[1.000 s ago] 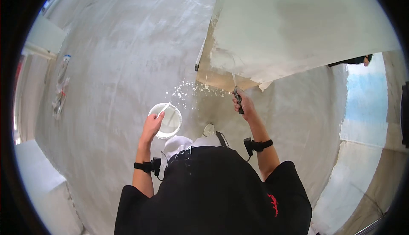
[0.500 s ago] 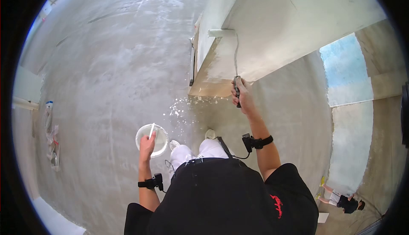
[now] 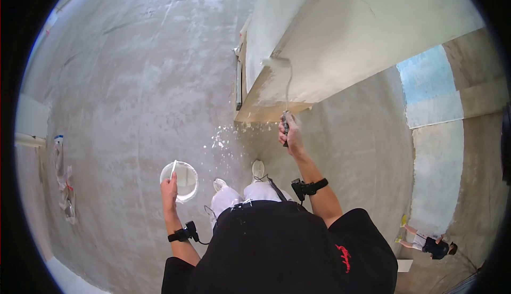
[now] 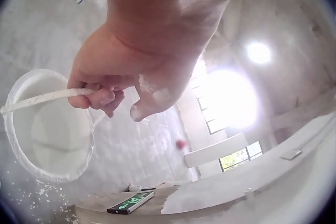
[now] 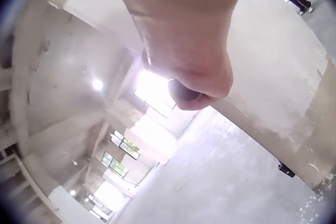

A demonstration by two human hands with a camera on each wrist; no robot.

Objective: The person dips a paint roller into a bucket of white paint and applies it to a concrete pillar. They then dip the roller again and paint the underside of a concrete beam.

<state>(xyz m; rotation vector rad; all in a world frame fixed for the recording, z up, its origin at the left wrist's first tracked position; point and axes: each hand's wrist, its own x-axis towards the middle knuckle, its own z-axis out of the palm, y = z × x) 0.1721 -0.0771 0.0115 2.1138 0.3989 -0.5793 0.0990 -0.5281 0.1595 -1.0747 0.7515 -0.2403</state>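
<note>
My right hand [image 3: 292, 134] grips the dark handle of a paint roller [image 3: 289, 83]. Its long thin rod reaches up from the fist, and the pale roller sleeve [image 3: 275, 62] lies against the wall [image 3: 340, 43] at its vertical corner. The right wrist view shows those fingers curled tightly, with the sleeve out of sight. Over to the left, my left hand [image 3: 169, 190] holds the white handle [image 4: 47, 98] of a bucket [image 3: 196, 183]. Whitish liquid lies inside the bucket, as the left wrist view shows.
White splatters [image 3: 219, 138] dot the concrete floor near the wall's unpainted brown base [image 3: 266, 114]. A green exit sign [image 4: 131, 203] is mounted low on the wall's other face. Plastic-wrapped items [image 3: 65, 182] lie far left. Another person [image 3: 434, 245] stands at the lower right.
The head view has shifted, bringing the roller sleeve and the other person into sight. Over the last half second the sleeve has slid down along the wall's corner. Bucket and left hand have moved left.
</note>
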